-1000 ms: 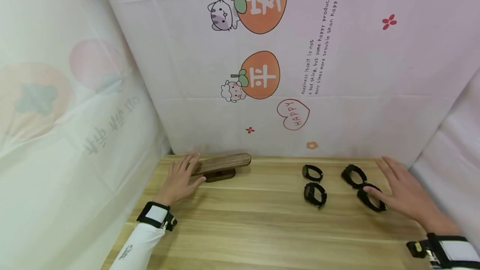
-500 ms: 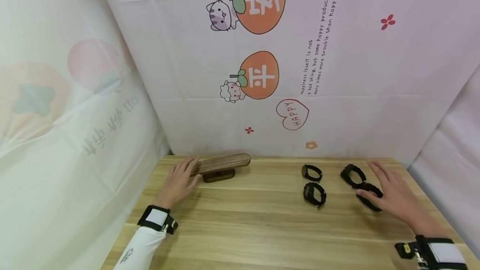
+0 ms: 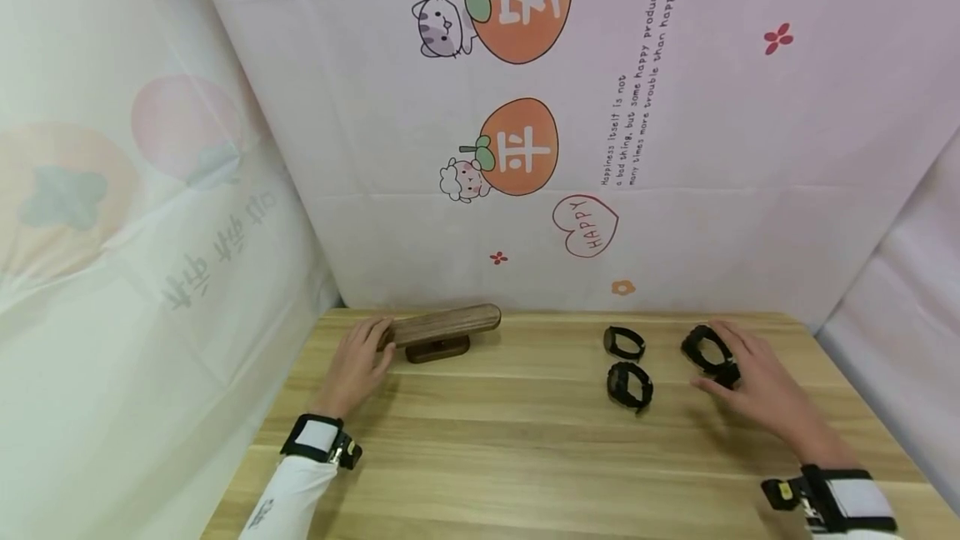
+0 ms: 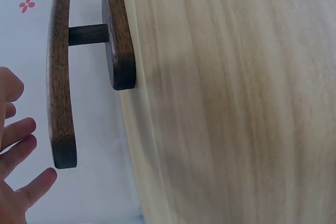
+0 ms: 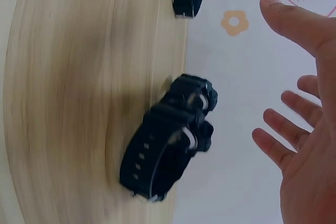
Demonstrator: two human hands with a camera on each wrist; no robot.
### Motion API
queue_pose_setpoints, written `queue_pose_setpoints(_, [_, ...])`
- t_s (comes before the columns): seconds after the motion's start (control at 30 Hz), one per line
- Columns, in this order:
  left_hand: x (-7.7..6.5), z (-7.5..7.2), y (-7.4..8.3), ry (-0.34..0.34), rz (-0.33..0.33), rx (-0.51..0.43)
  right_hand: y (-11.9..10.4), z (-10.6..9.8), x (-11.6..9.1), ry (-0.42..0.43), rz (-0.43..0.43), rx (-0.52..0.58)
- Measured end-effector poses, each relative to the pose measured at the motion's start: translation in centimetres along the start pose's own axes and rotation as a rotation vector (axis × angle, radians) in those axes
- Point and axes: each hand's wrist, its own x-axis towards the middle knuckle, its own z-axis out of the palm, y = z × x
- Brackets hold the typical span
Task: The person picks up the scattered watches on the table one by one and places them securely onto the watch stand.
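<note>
A dark wooden T-shaped stand, with a long bar (image 3: 450,323) on a short post and oval base (image 3: 437,349), is at the back left of the table. My left hand (image 3: 352,369) is by the bar's left end; in the left wrist view its fingers (image 4: 39,187) are loosely bent and apart from the wood. Over on the right, my right hand (image 3: 768,394) hovers above two black wristwatches, the rear watch (image 3: 705,347) and the front watch (image 5: 152,156), which it partly hides in the head view. In the right wrist view its fingers are spread and hold nothing.
Two more black watches stand left of that pair, a slimmer watch (image 3: 624,343) at the back and a bulkier watch (image 3: 630,387) in front. A printed white cloth (image 3: 420,248) hangs behind the wooden table (image 3: 510,448), with more cloth at both sides.
My right hand has moved left, from the right side of the watch pair to over it. My left hand has drawn back slightly from the bar. The stand and watches stay put.
</note>
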Motion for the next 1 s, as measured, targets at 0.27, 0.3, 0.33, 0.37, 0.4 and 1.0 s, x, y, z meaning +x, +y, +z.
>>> queue_pose_setpoints(0.27, [-0.3,0.5,-0.2,0.070,0.005,-0.014,-0.9,1.5,1.0,0.028,-0.061,0.028])
queue_pose_setpoints(0.3, [-0.4,0.6,-0.2,0.080,0.009,-0.016,-1.1,1.7,1.2,0.033,-0.068,0.033])
queue_pose_setpoints(0.33, [-0.4,0.6,-0.3,0.089,0.014,-0.016,-1.3,1.8,1.3,0.034,-0.071,0.040])
queue_pose_setpoints(0.37, [-0.4,0.7,-0.3,0.096,0.018,-0.014,-1.5,2.0,1.4,0.033,-0.074,0.047])
queue_pose_setpoints(0.4, [-0.4,0.8,-0.4,0.102,0.019,-0.013,-1.7,2.2,1.5,0.030,-0.071,0.054])
queue_pose_setpoints(1.0, [-0.7,1.4,-0.4,0.154,-0.070,-0.035,-4.8,5.8,3.8,0.018,-0.103,0.111])
